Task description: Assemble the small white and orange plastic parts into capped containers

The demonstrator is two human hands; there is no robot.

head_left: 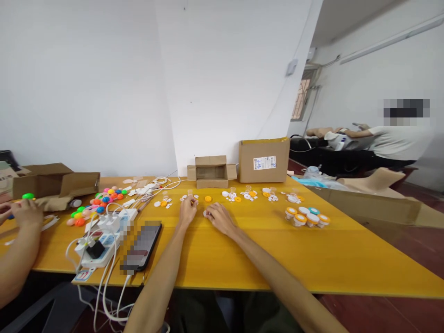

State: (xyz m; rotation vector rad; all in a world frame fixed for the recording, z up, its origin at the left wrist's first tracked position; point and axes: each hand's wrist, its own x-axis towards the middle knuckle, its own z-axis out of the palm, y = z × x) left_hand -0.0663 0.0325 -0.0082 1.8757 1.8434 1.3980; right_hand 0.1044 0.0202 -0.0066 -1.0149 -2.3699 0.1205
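Observation:
My left hand [188,212] is over the table with its fingers closed in a pinch. Whatever they hold is too small to make out. Small white pieces [196,196] lie just beyond its fingertips, along with a clear cup [189,192]. To the right, my right hand [220,218] rests low on the table, fingers bent and closed on a small white round piece [205,213] that they partly cover. An orange ring-shaped lid [208,199] lies flat between and beyond the two hands.
Groups of white pieces and orange lids [237,199] line the back. Several lidded jars [312,219] stand right. An open carton [211,172] and a closed box [264,161] are behind. Left are a phone [147,247], power strip [113,240], cables, colourful balls [100,209] and another person's hand [27,215].

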